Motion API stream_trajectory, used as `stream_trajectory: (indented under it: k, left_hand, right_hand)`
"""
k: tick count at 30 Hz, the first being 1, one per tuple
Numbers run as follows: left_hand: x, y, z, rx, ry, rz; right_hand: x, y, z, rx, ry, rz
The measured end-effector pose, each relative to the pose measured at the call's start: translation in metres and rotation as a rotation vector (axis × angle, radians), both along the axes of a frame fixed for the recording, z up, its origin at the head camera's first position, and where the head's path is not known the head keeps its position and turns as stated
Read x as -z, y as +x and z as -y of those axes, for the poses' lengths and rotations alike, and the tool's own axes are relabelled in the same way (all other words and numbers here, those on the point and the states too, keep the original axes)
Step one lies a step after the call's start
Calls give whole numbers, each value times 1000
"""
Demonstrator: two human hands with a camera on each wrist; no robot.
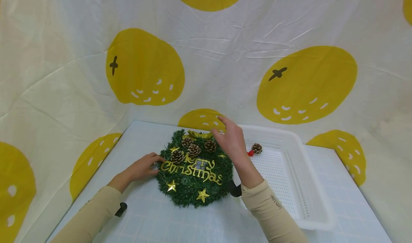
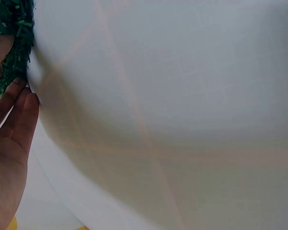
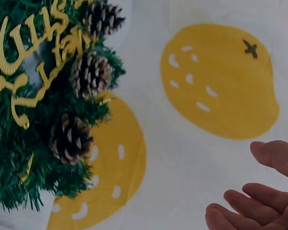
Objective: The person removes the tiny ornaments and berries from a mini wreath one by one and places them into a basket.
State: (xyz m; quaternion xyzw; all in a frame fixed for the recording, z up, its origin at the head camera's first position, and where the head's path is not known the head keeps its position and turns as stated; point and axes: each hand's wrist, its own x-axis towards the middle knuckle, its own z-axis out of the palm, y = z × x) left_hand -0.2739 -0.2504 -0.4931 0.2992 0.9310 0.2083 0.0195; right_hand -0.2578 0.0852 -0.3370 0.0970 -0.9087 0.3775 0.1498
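Note:
A green tinsel wreath [image 1: 183, 191] lies on the table, with gold "Merry Christmas" lettering [image 1: 193, 169], gold stars and a gold bow [image 1: 199, 134] at its far side. Several pinecones [image 1: 194, 150] sit in a cluster on its upper part. At the wreath's left edge, my left hand [image 1: 143, 168] touches the greenery with its fingertips; its thumb and fingers [image 2: 26, 120] also show there in the left wrist view. My right hand [image 1: 232, 141] is raised over the wreath's upper right side, thumb and fingers apart, holding nothing.
A white perforated plastic basket [image 1: 317, 196] stands right of the wreath, partly behind my right forearm. Inside it are a pinecone [image 1: 256, 148] and a small red item [image 1: 250, 153]. White cloth with yellow fruit prints hangs behind the table [image 1: 145, 214] and along its sides.

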Motion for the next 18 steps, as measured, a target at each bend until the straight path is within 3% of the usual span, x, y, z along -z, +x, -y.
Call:
stream_trajectory:
  k: [18]
  left_hand:
    - [1, 0, 0, 10, -3, -24]
  right_hand:
    - [27, 8, 35, -60, -27, -5]
